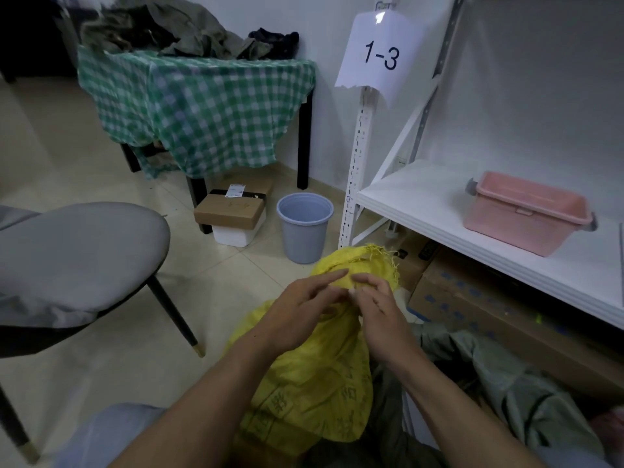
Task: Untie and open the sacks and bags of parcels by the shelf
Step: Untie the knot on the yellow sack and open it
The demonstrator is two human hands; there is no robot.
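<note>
Yellow sack (314,383) (print (280,405) perhaps Chinese), sign (380,52) 1-3

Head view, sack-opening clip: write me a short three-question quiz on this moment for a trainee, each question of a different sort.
1. True or false: the left hand and the right hand both touch the gathered neck of the yellow woven plastic sack.
2. What stands on the white metal shelf? A) a pink plastic tub B) a grey bucket C) a cardboard box
3. Fill in: the white paper sign on the shelf post reads ___.
Key: 1 true; 2 A; 3 "1-3".
</note>
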